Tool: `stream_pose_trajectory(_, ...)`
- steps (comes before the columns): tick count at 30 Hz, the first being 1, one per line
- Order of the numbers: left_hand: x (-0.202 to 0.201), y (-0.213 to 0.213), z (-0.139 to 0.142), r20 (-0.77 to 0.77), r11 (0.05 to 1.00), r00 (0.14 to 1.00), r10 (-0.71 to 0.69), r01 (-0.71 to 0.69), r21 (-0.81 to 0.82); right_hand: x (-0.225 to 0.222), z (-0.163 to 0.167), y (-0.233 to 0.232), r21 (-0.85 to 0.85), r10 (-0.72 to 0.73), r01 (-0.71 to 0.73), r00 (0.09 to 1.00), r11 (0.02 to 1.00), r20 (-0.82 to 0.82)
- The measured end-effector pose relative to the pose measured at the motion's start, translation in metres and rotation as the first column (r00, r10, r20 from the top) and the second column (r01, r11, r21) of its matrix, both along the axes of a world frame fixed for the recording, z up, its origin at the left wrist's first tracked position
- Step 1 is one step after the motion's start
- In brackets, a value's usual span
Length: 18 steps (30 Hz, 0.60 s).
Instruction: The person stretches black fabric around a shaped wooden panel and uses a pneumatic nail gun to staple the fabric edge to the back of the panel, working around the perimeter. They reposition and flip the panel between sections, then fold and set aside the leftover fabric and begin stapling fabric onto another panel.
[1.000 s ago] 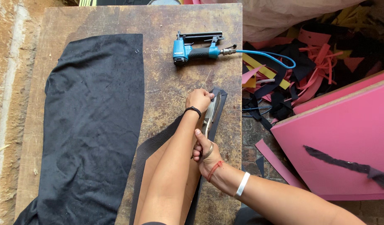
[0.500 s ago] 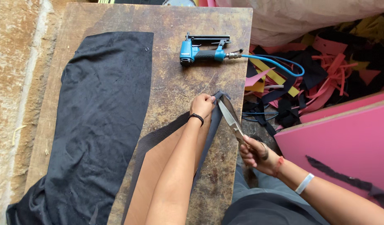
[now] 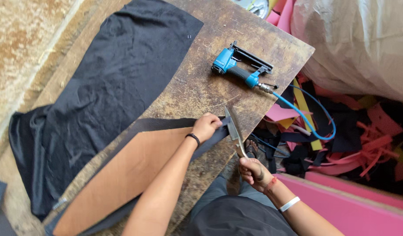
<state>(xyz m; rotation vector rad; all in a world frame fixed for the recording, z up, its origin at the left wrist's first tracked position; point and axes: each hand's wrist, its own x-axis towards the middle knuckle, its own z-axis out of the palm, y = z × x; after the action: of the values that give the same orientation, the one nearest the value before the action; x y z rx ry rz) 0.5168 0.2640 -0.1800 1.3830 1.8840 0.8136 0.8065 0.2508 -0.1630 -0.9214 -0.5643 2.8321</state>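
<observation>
My left hand (image 3: 206, 126) presses down on the end of a brown board wrapped in black fabric (image 3: 127, 170) that lies on the worn wooden table (image 3: 197, 87). My right hand (image 3: 253, 171) grips the handles of large metal scissors (image 3: 234, 131). The blades point up towards the fabric edge just right of my left hand, at the table's edge. A black band is on my left wrist; red thread and a white band are on my right.
A large black cloth (image 3: 101, 91) covers the left of the table. A blue pneumatic stapler (image 3: 241, 70) with a blue hose (image 3: 306, 118) lies at the far right corner. Pink and black scraps (image 3: 363, 135) pile up beside the table, with pink foam sheets (image 3: 354, 205) and a clear plastic bag (image 3: 363, 43).
My right hand has pulled back off the table towards my body with the scissors. The view has tilted and swung. My left hand stays on the fabric end.
</observation>
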Motion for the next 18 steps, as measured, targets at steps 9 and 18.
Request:
stream_pose_trajectory(9, -0.009, -0.045, 0.034, 0.19, 0.969, 0.955, 0.23, -0.206, -0.138, 0.002, 0.008, 0.092, 0.26, 0.289, -0.367, 0.911, 0.893, 0.295)
stream_pose_trajectory(18, -0.02, -0.201, 0.088, -0.084, 0.657, 0.989, 0.121, -0.143, -0.74, -0.177, 0.043, 0.177, 0.584, 0.279, -0.635, 0.761, 0.506, 0.586)
